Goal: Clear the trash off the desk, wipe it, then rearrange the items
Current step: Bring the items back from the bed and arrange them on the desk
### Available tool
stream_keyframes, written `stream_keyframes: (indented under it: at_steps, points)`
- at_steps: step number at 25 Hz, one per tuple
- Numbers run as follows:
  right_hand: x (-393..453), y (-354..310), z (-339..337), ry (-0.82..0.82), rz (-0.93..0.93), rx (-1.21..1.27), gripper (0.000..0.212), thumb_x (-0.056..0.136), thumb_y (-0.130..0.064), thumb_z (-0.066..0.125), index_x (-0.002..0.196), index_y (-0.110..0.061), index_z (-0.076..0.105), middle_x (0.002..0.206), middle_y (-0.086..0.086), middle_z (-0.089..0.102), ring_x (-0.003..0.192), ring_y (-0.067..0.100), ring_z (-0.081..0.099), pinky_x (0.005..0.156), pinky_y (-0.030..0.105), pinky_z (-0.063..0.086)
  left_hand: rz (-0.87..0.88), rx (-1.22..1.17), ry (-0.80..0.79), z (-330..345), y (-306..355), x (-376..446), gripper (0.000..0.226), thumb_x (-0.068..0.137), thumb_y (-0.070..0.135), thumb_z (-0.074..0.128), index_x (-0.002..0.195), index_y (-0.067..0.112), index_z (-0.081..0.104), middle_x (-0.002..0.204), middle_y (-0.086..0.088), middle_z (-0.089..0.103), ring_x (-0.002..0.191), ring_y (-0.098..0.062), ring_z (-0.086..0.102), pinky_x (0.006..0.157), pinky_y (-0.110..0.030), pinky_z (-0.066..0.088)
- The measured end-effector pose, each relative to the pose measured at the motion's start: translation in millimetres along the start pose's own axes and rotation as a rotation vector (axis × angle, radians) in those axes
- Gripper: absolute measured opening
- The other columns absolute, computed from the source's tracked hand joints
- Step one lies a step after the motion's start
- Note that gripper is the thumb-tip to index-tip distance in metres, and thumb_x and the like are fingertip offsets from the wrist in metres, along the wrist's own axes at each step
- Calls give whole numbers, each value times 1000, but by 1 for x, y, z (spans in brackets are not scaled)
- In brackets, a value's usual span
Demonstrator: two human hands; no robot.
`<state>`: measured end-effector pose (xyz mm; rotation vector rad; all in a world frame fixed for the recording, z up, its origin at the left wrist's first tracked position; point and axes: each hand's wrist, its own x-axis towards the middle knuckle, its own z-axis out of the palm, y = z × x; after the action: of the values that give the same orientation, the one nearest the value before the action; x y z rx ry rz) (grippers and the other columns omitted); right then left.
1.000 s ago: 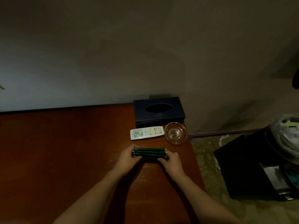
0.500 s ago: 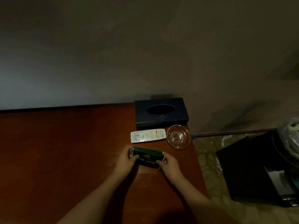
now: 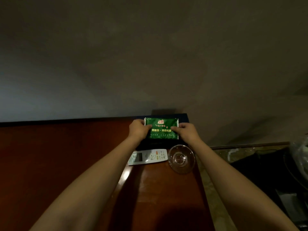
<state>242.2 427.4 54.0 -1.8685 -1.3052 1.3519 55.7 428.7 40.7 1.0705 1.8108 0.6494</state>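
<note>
gripping one green packet (image 3: 161,129) at its two ends, the left hand (image 3: 138,130) and right hand (image 3: 187,131) hold it on one dark tissue box (image 3: 183,116) at the desk (image 3: 66,155) rear; one remote (image 3: 147,157) and one glass dish (image 3: 181,158) lie nearer.

A: Tissue box (image 3: 184,116) — mostly covered by the green packet (image 3: 161,129); only edges show.

B: Packet print too small to read. Bagged bin (image 3: 300,152) — cut off at right.
</note>
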Motion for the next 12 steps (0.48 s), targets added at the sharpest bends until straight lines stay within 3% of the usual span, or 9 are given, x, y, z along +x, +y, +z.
stream_keyframes:
  at_steps: [3,7,10,12]
  points:
    - [28,-3,-3,4,42,-34,24,85,-18,68,67,-8,55,73,13,57,67,23,54,64,33,46,-65,3,24,10,3,22,25,86,21,66,93,-3,66,92,-16,68,86,-27,66,81,-38,54]
    - [48,3,2,-2,79,-104,33,85,-20,68,61,-11,48,67,12,50,61,20,47,56,28,39,-87,13,28,17,-2,34,15,87,19,66,79,8,62,86,-10,64,81,-20,61,77,-33,51]
    - [52,9,4,14,82,-147,31,86,-21,67,63,-9,51,68,8,53,61,15,49,56,25,39,-55,65,49,18,-1,35,17,86,21,67,94,7,62,92,-8,63,86,-21,61,80,-32,51]
    - [49,8,1,24,39,-175,21,86,-21,67,81,-2,61,82,12,60,74,19,56,61,26,42,-30,126,65,12,0,31,27,86,23,67,105,6,60,100,-9,62,93,-23,61,85,-35,52]
